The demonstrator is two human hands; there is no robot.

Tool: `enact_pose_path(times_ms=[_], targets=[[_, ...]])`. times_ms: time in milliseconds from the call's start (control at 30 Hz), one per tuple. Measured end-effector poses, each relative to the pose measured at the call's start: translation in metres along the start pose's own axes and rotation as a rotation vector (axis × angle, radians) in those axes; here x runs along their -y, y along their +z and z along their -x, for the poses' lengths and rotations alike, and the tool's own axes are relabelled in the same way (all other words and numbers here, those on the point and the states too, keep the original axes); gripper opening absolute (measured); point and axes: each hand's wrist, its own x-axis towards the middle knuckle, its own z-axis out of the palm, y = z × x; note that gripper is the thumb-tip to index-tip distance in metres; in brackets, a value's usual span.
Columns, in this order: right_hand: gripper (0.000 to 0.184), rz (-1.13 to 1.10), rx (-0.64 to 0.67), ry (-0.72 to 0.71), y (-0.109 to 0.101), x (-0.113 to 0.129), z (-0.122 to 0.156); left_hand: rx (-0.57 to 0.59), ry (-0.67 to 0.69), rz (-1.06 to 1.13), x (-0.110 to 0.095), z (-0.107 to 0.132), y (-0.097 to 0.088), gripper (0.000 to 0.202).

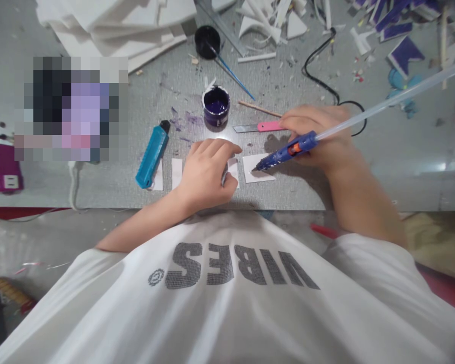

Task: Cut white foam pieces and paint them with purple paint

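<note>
White shirt (227,318) nearest the camera, blue glue gun (286,153) with its tip at a white card (263,176) on the grey desk (109,187).
From the left: purple box (2,167) near the front edge, then blue cutter (152,156) lying aslant, partly over a pale piece (157,178); next, left hand (208,174) palm down, relaxed and free, more pale pieces showing to either side of it; just beyond, jar of dark purple paint (216,108); then pink-handled knife (271,126), blade leftward, handle running to the fingers of the right hand (322,124), contact there impossible to tell; right hand closed around the glue gun, clear stick (394,103) slanting out of its rear; far right, purple scraps (405,53).
</note>
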Motion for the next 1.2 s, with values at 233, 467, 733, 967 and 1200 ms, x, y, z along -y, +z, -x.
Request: enact_pose_path(times_ms=[233, 467, 733, 967, 1200], targets=[[0.029, 0.076, -0.077, 0.0, 0.005, 0.008, -0.003, 0.01, 0.001, 0.006, 0.0, 0.0, -0.001, 0.058], [0.039, 0.077, -0.039, 0.032, -0.006, 0.02, -0.002, 0.011, -0.001, 0.01, 0.001, 0.0, 0.0, 0.058], [0.039, 0.038, -0.165, -0.096, 0.011, 0.009, -0.003, 0.023, -0.005, 0.003, -0.001, 0.0, 0.0, 0.059], [0.046, 0.021, -0.109, -0.071, 0.011, 0.009, -0.004, 0.022, 0.021, 0.008, 0.0, 0.0, 0.0, 0.06], [0.049, -0.009, -0.018, -0.013, 0.004, 0.01, -0.005, 0.026, 0.037, 0.016, 0.0, 0.0, 0.0, 0.062]])
